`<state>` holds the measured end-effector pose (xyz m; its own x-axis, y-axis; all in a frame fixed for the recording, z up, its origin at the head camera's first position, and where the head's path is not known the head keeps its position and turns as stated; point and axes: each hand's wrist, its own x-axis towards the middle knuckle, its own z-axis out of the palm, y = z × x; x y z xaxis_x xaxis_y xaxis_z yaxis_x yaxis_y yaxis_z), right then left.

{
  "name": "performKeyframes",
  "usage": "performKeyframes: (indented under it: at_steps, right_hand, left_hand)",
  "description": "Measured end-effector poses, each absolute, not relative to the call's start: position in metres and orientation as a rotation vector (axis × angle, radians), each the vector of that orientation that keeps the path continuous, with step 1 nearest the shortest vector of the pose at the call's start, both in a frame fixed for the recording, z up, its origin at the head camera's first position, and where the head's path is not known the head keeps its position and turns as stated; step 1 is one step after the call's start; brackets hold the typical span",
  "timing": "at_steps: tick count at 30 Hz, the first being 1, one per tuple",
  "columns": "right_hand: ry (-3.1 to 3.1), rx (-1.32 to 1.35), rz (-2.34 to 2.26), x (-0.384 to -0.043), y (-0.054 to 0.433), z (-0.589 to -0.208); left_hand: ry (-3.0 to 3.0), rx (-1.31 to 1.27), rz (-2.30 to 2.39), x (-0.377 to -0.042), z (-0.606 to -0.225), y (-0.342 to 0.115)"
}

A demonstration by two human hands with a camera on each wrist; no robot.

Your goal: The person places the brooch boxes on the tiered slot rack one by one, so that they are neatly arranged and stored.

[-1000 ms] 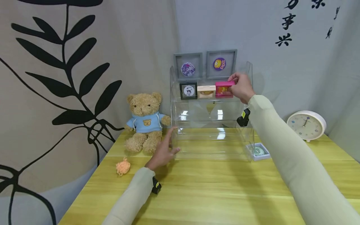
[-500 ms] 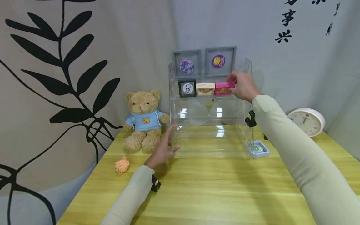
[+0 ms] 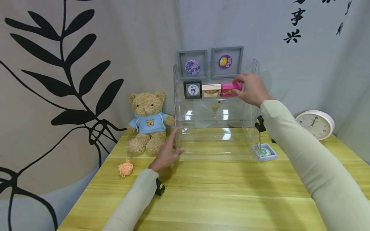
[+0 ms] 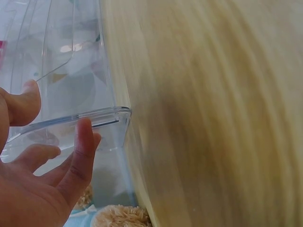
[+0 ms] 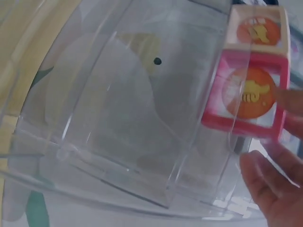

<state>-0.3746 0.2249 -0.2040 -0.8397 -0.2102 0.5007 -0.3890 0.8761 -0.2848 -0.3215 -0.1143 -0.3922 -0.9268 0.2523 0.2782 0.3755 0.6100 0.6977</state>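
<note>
My right hand [image 3: 252, 89] is at the right end of a small pink display box [image 3: 227, 89], pinching its corner, with fingertips at the top and thumb in front. A round orange badge with a yellow thumbs-up shows inside the box in the right wrist view. The box stands on an upper tier of a clear acrylic shelf [image 5: 118, 118], right beside a cream box [image 3: 211, 90]. Left of that is a black frame [image 3: 192, 89]. My left hand [image 3: 166, 153] rests at the shelf's left side panel [image 4: 71, 118], fingers outstretched, thumb apart from them.
Two grey frames [image 3: 192, 65] with round badges stand on the top tier. A teddy bear [image 3: 148, 123] sits left of the shelf, with an orange yarn ball [image 3: 125, 168] before it. At the right are a pale lilac box [image 3: 265, 152] and a white clock [image 3: 315, 124].
The pink box has turned slightly and sits more in line with the cream box. My right hand stays at its corner; the left hand stays at the shelf. The head view has shifted slightly.
</note>
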Motion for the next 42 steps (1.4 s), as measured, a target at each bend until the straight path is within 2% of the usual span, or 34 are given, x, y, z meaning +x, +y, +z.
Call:
performKeyframes:
  at_steps: [8, 18, 25, 34, 42]
  right_hand:
    - [-2.528, 0.394, 0.196, -0.377, 0.207, -0.204]
    - [-2.453, 0.288, 0.113, -0.391, 0.199, -0.192]
    - [-2.435, 0.309, 0.071, -0.397, 0.205, -0.199]
    - [-2.382, 0.426, 0.211, -0.372, 0.224, -0.194]
    - [-2.366, 0.423, 0.270, -0.346, 0.275, -0.206]
  left_hand:
    - [-2.690, -0.512, -1.230, -0.320, -0.394, -0.113]
    - [-2.675, -0.523, -1.262, -0.321, -0.394, -0.111]
    - [-2.696, -0.531, -1.265, -0.320, -0.397, -0.109]
    - [-2.686, -0.561, -1.238, -0.322, -0.389, -0.113]
    - [-2.697, -0.532, -1.252, -0.323, -0.388, -0.115]
